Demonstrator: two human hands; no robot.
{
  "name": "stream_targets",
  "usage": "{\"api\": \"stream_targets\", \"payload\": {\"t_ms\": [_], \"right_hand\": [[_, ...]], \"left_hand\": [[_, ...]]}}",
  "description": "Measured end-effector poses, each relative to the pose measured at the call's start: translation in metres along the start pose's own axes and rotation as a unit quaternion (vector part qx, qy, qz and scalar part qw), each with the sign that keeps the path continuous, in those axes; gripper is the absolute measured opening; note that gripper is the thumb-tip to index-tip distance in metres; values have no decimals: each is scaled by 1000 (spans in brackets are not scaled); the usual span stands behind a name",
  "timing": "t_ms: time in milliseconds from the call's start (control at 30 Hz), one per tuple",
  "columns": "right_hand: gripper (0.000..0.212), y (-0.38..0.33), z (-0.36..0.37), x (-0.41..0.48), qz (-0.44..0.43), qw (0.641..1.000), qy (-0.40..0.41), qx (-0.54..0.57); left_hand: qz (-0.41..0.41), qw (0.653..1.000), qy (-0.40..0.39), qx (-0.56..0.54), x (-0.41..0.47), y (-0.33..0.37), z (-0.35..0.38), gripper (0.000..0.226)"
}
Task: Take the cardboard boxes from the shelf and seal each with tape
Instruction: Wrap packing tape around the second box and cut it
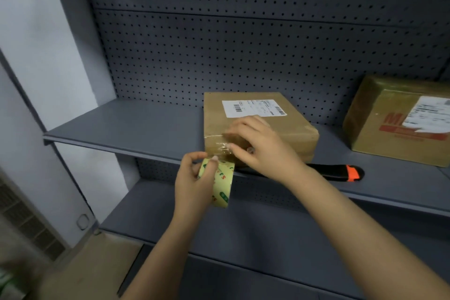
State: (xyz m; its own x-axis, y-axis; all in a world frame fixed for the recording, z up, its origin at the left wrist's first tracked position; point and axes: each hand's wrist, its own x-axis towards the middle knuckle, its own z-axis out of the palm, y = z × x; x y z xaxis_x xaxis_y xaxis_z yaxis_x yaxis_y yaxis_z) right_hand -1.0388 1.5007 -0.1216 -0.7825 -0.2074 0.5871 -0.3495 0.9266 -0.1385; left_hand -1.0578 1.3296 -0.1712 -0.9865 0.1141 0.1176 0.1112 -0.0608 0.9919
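Lower shelf (243,226): nearest and below the work, with both forearms reaching over it.
Left hand (192,182): its fingers are clenched round the tape roll (220,187), held on edge just in front of and below the shelf lip.
Strip of tape (214,146): it runs up from the roll onto the near left corner of the box and looks wrinkled where it sticks.
Right hand (260,148): the fingers are spread and grasp nothing. They and the thumb press the strip flat over the box's top front edge.
Box (287,129): it sits on the middle shelf (121,126) near the front lip, with a white label (253,108) on top.
Step in hand: probably laying and smoothing tape over the front edge of this box, so sealing is partway done.
Next move: likely to draw more tape off the roll while the right hand keeps the strip down, then cut it. That needs a hand free for the knife.
Knife (341,172): black with an orange end, it lies along the shelf front just right of the box and partly under the right wrist.
Edges: the box's near face is close to the shelf lip, so a hard pull on the tape could drag it toward the drop.
Open room: bare shelf lies to the left of the box.
Second box (379,124): it stands well apart at the right and is already glossy with tape.
Pegboard (219,56): it closes off the back just behind the box.
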Motion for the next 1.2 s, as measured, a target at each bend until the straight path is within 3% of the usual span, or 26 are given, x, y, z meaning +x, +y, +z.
{"api": "stream_targets", "payload": {"t_ms": [133, 400, 667, 833, 1000, 1033, 1133, 1200], "right_hand": [[38, -1, 26, 24, 11, 999, -19, 45], [36, 4, 37, 31, 17, 997, 1, 74], [42, 9, 33, 33, 9, 997, -26, 79], [47, 9, 24, 34, -16, 995, -89, 49], [71, 8, 5, 38, -12, 980, -198, 29], [68, 1, 2, 35, -10, 983, -175, 49], [34, -31, 4, 18, -1, 989, -13, 146], [26, -54, 7, 8, 71, 979, -17, 190]], "left_hand": [[-1, 1000, -10, 11, -1, 0, -3, 12], [-53, 998, -22, 31, -11, -35, -7, 8], [-4, 998, -29, 47, -15, -34, -20, 8], [16, 998, -29, 55, -18, -32, -29, 6], [51, 997, -30, 38, -20, -25, -34, 5], [62, 997, -33, 35, -21, -24, -35, 5], [95, 994, -41, 25, -21, -19, -42, 4], [115, 992, -46, 15, -20, -18, -46, 6]]}}
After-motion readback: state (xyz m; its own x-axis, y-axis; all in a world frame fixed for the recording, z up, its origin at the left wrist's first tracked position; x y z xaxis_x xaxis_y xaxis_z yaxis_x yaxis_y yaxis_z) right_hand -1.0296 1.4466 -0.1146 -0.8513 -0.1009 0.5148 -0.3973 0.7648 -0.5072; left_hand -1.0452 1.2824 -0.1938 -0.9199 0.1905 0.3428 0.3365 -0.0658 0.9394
